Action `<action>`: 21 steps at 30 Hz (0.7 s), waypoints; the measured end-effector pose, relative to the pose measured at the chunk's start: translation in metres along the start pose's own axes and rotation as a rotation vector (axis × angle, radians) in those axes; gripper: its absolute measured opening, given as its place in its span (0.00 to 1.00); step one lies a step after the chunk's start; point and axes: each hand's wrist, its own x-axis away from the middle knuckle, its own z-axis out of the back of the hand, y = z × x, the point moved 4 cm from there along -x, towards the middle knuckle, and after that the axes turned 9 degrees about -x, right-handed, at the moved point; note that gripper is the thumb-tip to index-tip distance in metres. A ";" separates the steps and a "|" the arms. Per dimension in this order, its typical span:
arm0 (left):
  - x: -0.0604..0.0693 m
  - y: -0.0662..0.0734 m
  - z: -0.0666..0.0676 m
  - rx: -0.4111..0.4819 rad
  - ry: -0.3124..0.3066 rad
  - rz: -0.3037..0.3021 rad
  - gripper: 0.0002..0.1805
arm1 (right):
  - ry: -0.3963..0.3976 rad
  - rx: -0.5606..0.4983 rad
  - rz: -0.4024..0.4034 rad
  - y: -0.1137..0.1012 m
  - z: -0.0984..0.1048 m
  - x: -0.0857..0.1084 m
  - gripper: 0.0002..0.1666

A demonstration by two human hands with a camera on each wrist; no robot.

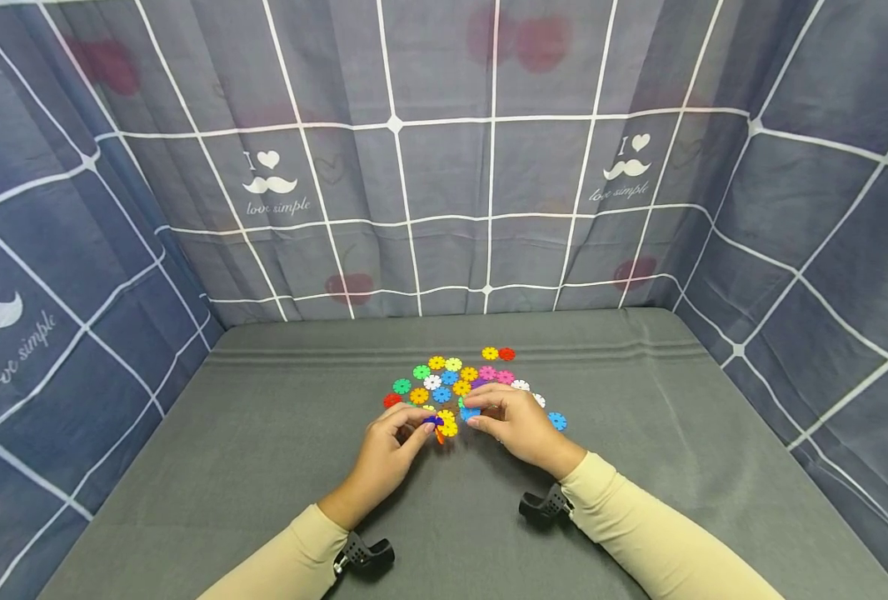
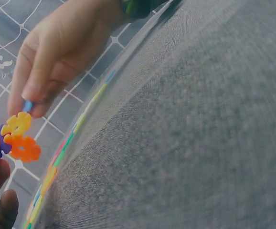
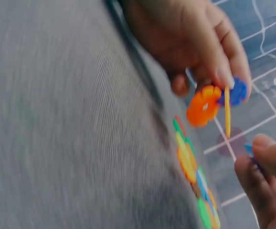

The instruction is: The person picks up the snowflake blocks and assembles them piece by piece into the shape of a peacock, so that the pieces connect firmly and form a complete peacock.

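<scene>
My left hand [image 1: 384, 450] pinches a dark blue flower-shaped plastic disc [image 3: 236, 91] between thumb and fingers. Slotted onto it are an orange disc [image 2: 23, 148] and a yellow disc [image 2: 17, 124], making a small cluster. Just to the right, my right hand [image 1: 522, 425] pinches a lighter blue disc [image 1: 470, 412] by its edge, mostly covered by fingertips in both wrist views. In the head view a small gap lies between this disc and the cluster; in the left wrist view the blue and yellow pieces look very close, and whether they touch I cannot tell.
Loose discs lie spread on the grey cloth-covered table [image 1: 264, 467] beyond the hands, among them a red disc [image 1: 507, 354], a green disc [image 1: 402, 386] and a white disc [image 1: 432, 382]. One blue disc [image 1: 557, 421] lies right of my right hand. Checked curtains [image 1: 444, 167] enclose the table.
</scene>
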 end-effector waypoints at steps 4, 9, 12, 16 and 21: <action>0.001 0.000 0.001 -0.020 -0.003 -0.021 0.10 | -0.027 -0.173 -0.028 -0.006 -0.006 0.002 0.18; 0.001 0.002 0.002 -0.029 0.000 -0.067 0.09 | -0.032 -0.218 -0.014 -0.008 -0.012 0.003 0.17; 0.001 0.003 0.002 -0.032 0.011 -0.090 0.10 | -0.036 -0.220 -0.017 -0.007 -0.013 0.003 0.16; 0.001 0.004 0.002 -0.042 0.019 -0.098 0.11 | -0.076 -0.283 -0.028 -0.006 -0.013 0.003 0.15; 0.001 0.005 0.000 -0.036 0.015 -0.083 0.12 | -0.123 -0.380 -0.037 -0.005 -0.012 0.004 0.15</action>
